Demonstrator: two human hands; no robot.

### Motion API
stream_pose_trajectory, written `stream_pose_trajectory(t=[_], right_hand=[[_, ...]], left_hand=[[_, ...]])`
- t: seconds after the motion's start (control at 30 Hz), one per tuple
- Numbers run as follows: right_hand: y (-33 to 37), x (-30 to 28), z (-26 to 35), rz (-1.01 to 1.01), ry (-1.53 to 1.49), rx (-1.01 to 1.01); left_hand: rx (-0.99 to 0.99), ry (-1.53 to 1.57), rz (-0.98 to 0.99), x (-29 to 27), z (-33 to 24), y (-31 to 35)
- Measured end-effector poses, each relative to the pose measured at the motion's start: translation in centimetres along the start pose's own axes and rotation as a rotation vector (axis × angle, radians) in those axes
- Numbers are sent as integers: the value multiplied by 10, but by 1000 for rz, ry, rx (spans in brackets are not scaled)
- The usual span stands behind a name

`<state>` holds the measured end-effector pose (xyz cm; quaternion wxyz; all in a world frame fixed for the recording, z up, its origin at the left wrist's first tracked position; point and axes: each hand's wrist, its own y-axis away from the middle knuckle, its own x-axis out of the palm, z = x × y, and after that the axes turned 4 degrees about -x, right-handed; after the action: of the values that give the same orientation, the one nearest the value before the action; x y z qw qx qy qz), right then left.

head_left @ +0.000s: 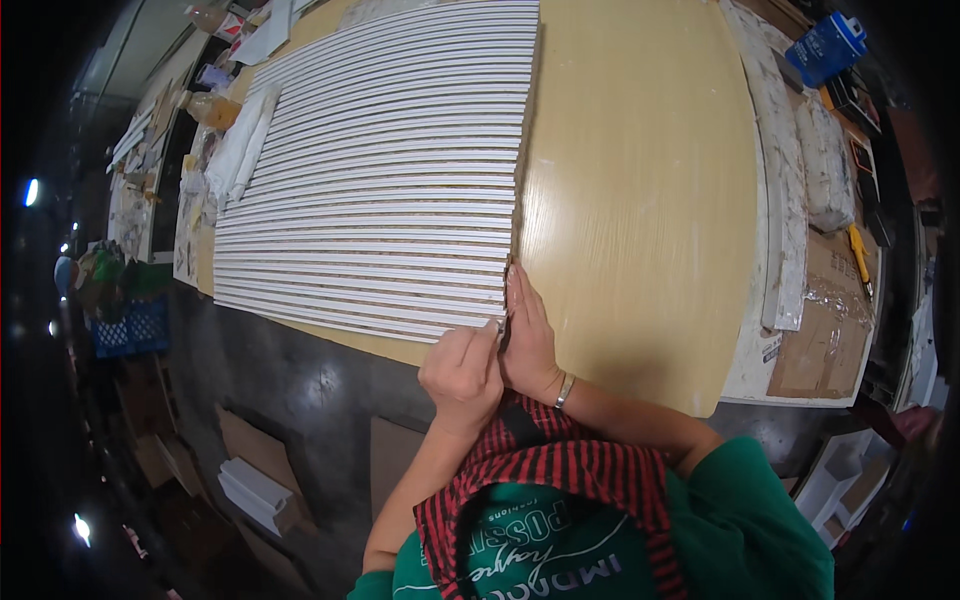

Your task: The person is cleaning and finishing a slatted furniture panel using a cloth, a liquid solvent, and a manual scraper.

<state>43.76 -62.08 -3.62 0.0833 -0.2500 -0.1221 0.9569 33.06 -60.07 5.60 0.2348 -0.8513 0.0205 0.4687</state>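
Note:
Many long white strips (380,180) lie side by side in a flat row on a pale wooden tabletop (640,200). My left hand (462,372) is curled at the near right corner of the row, fingers pinched on the end of the nearest strip. My right hand (527,335) lies flat and stretched along the right ends of the strips, its fingertips against their edge. A metal bracelet (565,390) sits on my right wrist. A red and black checked cloth (560,480) hangs over my green top below the hands.
A white slab (785,200) and cardboard (820,340) lie along the table's right side, with a blue container (828,45) and a yellow-handled tool (860,255). Bottles and papers (215,105) crowd the left. Dark floor with cardboard and white mouldings (255,490) lies below.

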Motion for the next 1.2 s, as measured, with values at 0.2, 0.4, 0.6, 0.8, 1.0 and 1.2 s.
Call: stream_pose_trajectory(t=[0.2,0.4,0.6,0.8,1.0,1.2], right_hand=[[0,0,2,6,6,28],[2,4,3,-30,14,19],[0,2,2,-43,39,29],[-1,1,3,-66,35,4],[3,9,0,-107,45,12],[1,4,9,-75,35,76]], left_hand=[[-60,-35,-17,-2,8,-6],[20,-15,5,-3,15,-8],[-12,60,30,-4,21,-13],[28,117,29,0,20,-14],[69,116,123,-9,17,-22],[-176,395,190,-13,46,-35]])
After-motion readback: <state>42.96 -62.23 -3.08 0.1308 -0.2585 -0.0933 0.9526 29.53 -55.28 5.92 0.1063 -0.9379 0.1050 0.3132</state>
